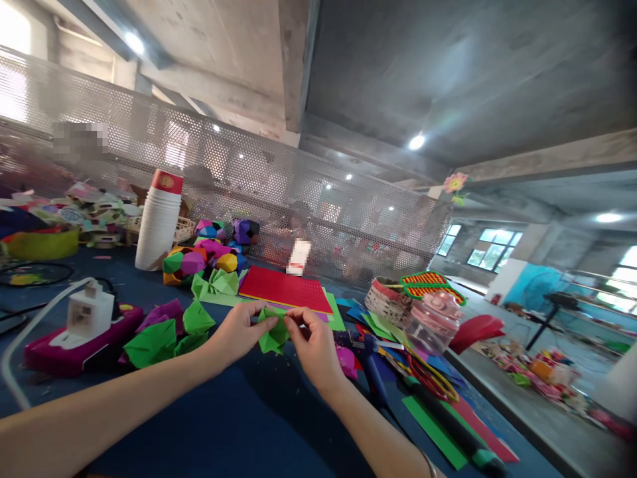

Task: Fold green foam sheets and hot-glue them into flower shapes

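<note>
Between my two hands is a folded green paper piece (273,334), held above the blue table. My left hand (245,330) pinches its upper left part between thumb and fingers. On the right side, my right hand (311,342) has its thumb and fingertips closed on the paper's edge. More folded green and purple paper pieces (154,342) lie to the left of my left hand. Behind my hands is a stack of red sheets (286,289). A blue glue gun (371,362) lies just right of my right hand.
A purple power strip (64,345) with a white plug sits at left, near stacked paper cups (160,222) and colourful paper balls (192,262). At right are a basket (388,300), a pink jar (434,323), scissors and a dark-handled tool (442,421). A perforated screen (239,179) stands behind.
</note>
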